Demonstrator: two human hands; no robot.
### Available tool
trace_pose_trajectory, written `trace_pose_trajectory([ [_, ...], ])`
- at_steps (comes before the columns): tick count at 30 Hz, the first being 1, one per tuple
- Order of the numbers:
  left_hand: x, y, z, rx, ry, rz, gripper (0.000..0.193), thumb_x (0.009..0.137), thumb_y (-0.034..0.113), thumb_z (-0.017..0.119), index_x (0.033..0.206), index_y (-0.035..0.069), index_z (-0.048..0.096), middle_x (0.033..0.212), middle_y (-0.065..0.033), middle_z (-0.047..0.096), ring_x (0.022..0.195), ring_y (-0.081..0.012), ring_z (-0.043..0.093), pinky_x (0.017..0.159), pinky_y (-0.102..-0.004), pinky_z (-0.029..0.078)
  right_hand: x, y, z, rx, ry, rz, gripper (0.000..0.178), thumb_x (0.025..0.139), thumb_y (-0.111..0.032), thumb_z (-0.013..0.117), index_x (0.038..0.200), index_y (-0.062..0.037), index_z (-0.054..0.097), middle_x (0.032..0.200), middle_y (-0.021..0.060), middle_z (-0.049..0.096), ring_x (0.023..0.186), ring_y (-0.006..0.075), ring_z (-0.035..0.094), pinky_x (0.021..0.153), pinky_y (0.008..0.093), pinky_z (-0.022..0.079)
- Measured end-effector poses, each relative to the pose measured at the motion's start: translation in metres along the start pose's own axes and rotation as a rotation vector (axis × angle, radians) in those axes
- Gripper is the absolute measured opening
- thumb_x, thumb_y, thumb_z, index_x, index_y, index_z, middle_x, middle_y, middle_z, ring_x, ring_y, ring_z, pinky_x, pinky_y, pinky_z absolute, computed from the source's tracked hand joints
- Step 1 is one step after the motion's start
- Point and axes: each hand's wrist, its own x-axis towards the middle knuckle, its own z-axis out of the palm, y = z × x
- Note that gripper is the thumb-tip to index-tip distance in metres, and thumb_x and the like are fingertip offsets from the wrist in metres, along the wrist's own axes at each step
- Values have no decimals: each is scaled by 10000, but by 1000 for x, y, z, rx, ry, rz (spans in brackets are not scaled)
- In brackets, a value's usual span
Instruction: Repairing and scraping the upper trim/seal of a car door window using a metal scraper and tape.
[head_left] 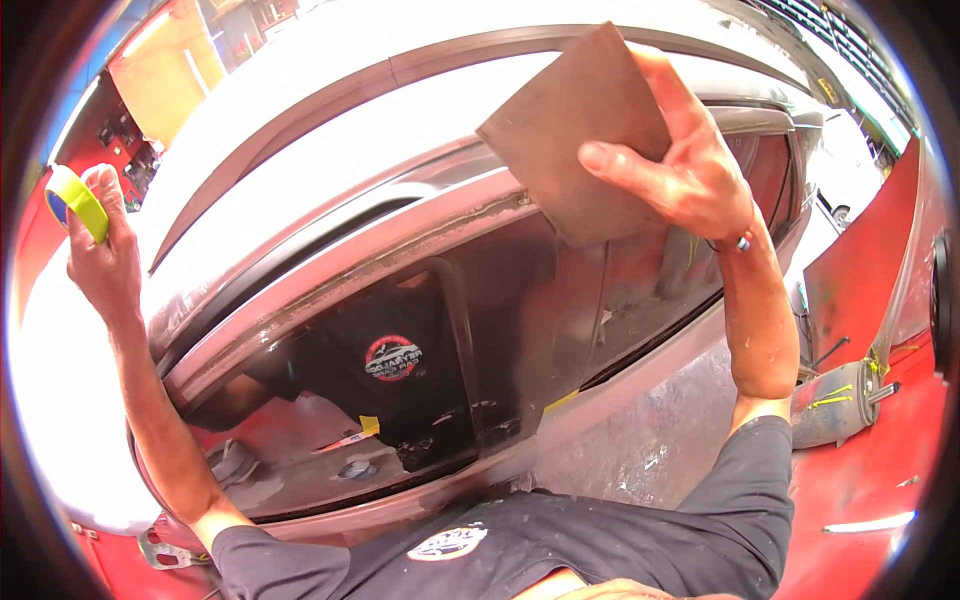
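Head view showed a person facing the side of a dull grey car with glossy dark side windows point(510, 330), both arms raised and the hands held well apart. The left hand point(108, 255), out at the far left, pinched a yellow-green roll of tape with a blue inner ring point(92, 208) between thumb and fingers; no loose end could be made out. The right hand point(700, 175) gripped a thin, brownish-grey four-sided sheet point(575, 140) by its right side, thumb laid flat over the near face and the fingers mostly hidden behind. That sheet stood tilted, one corner pointing up, in front of the upper window edge and part of the pale roof; whether it touched the car could not be told.

Judging by the hands, the step was one of handling the sheet beside the windows, with the tape carried ready. No strip was seen joining sheet and roll. Were the sheet to be worked against the car, the move would call for bringing it flat to the surface without creasing; using the tape would call for freeing its end, hard with the right hand occupied.
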Motion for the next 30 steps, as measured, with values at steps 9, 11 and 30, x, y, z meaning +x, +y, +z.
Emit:
trace_pose_trajectory([
  [9, 0, 6, -1, -38, 2, 7, 383, 958, 431, 602, 1135, 97, 662, 864, -62, 735, 718, -143, 698, 650, -276, 529, -10, 3, 0, 39, 30, -26, 578, 859, -24, 709, 1373, -68, 450, 1161, 27, 612, 1067, 112, 539, 950, 283, 435],
  [11, 0, 6, 2, -62, -7, 20, 390, 957, 436, 602, 1137, 96, 667, 860, -62, 735, 710, -140, 694, 646, -272, 527, -9, 5, 4, 120, 78, -44, 554, 865, -79, 724, 1355, -54, 467, 1134, 39, 619, 1031, 121, 541, 927, 282, 442],
  [30, 5, 2, -9, -3, 10, -22, 379, 952, 430, 610, 1154, 117, 685, 898, -37, 748, 730, -125, 703, 651, -251, 537, -9, -1, 8, 66, 73, 0, 561, 858, 3, 703, 1361, -67, 467, 1173, 41, 626, 1106, 118, 556, 957, 287, 449],
])
